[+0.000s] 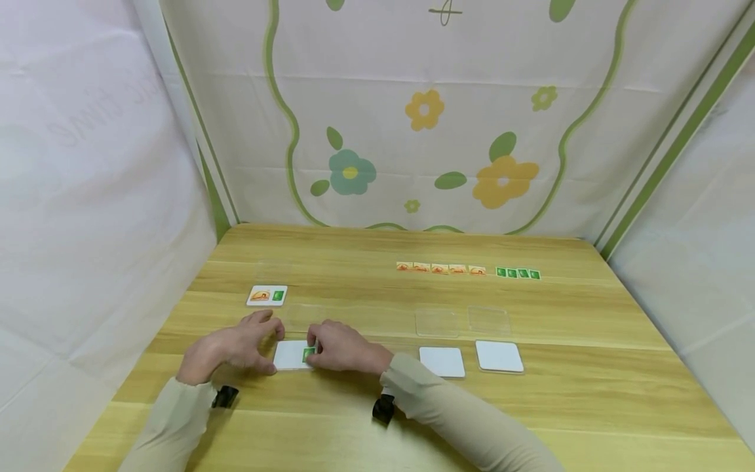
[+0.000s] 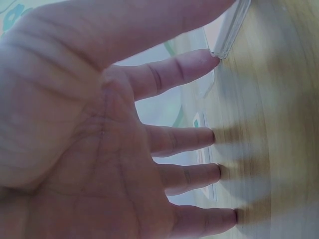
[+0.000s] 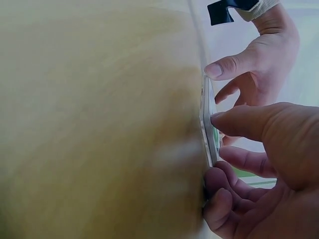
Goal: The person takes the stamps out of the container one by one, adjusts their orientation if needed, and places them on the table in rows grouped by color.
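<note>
In the head view, my left hand (image 1: 238, 344) holds the left end of a white card (image 1: 289, 354) between thumb and index finger. The other left fingers spread out, their tips at the tabletop in the left wrist view. My right hand (image 1: 345, 347) pinches a small green picture piece (image 1: 309, 354) at the card's right end, its thumb and index finger partly covering it. From the right wrist view, the card lies on a clear plastic base (image 3: 206, 134). Farther left, another white card (image 1: 253, 301) bears an orange picture and a green one.
Two blank white cards (image 1: 442, 362) lie to the right, with clear plastic covers (image 1: 437, 323) behind them. Toward the back, a row of orange picture pieces (image 1: 439, 269) sits beside a row of green pieces (image 1: 518, 273). Patterned cloth walls (image 1: 377, 118) enclose the wooden table (image 1: 590, 393).
</note>
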### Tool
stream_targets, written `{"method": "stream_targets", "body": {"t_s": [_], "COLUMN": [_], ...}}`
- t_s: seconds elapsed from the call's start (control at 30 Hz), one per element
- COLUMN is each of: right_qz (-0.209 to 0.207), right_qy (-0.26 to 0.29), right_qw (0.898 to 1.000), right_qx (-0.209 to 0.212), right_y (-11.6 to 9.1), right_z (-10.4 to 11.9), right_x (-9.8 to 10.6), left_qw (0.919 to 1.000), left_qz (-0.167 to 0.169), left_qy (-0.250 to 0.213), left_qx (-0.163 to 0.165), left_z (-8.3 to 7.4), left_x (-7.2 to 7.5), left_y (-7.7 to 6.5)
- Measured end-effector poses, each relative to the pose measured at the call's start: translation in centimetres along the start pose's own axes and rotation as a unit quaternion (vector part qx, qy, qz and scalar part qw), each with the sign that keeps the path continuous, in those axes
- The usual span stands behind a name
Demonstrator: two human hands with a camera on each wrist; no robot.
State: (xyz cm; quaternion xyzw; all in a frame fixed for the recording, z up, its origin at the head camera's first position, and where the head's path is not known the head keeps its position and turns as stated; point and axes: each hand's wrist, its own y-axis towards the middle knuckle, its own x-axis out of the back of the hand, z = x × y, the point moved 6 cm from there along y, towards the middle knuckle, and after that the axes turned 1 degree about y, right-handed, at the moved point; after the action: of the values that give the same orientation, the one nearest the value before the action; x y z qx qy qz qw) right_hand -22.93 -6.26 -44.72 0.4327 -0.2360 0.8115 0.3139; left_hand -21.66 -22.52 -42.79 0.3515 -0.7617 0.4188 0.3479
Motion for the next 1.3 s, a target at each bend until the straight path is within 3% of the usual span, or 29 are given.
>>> {"method": "stream_targets", "body": {"t_s": [0.4, 0.83, 1.3], "right_qz": [-0.014, -0.020, -0.021], "right_qy": [0.011, 0.062, 0.099], "right_qw": [1.000, 0.997, 0.994], "right_qx": [-0.012, -0.037, -0.026], "right_y": [-0.18, 0.14, 0.12], "right_z": [-0.04, -0.37, -0.14], "right_x": [0.06, 0.30, 0.69], "left_qw": [1.0000, 1.0000, 0.9999], "left_qz": [-0.001, -0.007, -0.007], "left_qy": [0.002, -0.002, 0.004], "left_qx": [-0.001, -0.003, -0.006], "left_z": [-0.05, -0.16, 0.03], "left_x": [0.02, 0.04, -0.09], "left_y": [-0.07, -0.07, 0.01]}}
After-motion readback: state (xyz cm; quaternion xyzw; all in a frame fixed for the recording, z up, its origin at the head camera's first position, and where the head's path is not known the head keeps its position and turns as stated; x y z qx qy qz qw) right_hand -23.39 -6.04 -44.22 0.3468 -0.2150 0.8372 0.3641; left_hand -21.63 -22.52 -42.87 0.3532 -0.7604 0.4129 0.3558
